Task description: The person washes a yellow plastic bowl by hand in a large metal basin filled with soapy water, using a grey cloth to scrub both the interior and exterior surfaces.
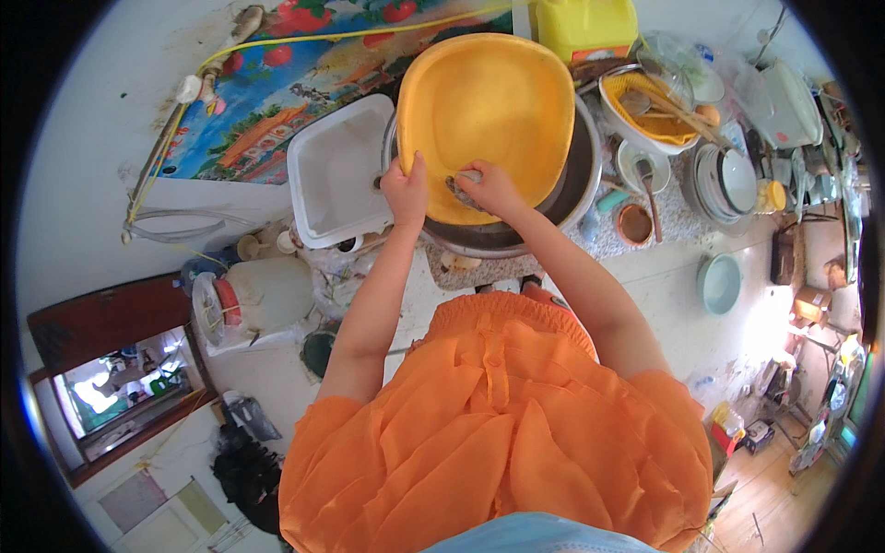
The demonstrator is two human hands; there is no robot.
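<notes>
My left hand [406, 190] grips the near left rim of a yellow plastic basin [498, 110], thumb laid along the edge. The basin is tilted over a large round metal pan [584, 186], its inside turned up towards me. In my right hand [492, 190] is a crumpled grey scrubbing pad [464, 195], pressed to the basin's inner wall near the lower rim. The fingers partly hide the pad. A white rectangular tub [339, 173] stands left of the pan.
Right of the pan are a white bowl with a yellow colander [636, 104], a brush [646, 176] in a small bowl, and stacked plates [726, 180]. A yellow jug [588, 27] stands behind. A pale blue basin [719, 283] sits at right; a large plastic jar [269, 294] lies left.
</notes>
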